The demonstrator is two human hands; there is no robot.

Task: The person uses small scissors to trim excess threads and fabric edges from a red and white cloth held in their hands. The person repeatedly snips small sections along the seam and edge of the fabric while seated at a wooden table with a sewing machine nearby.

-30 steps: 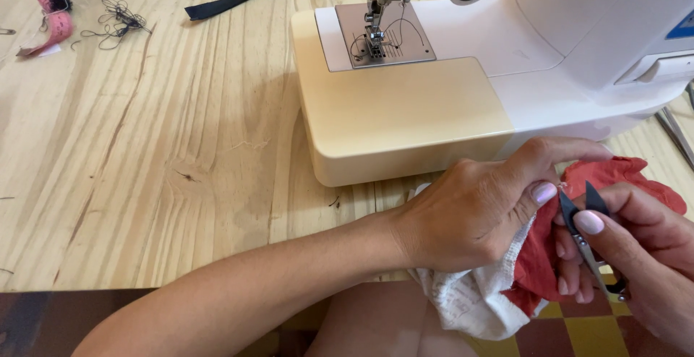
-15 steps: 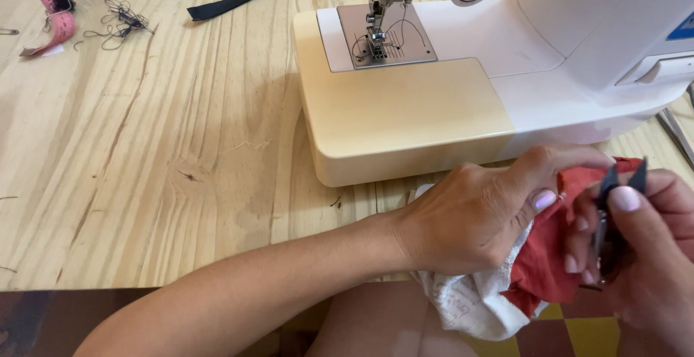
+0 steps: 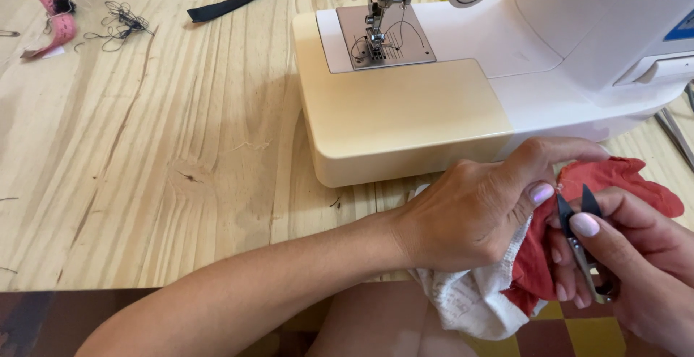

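My left hand is pinching the red fabric tight, right hand is closed round the thread snips, blades apart, just by the sewing machine.

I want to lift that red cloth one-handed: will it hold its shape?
Probably not: the red cloth bunches and folds under the left hand, so it looks floppy. Likely light, since it drapes off the table edge without pulling free.
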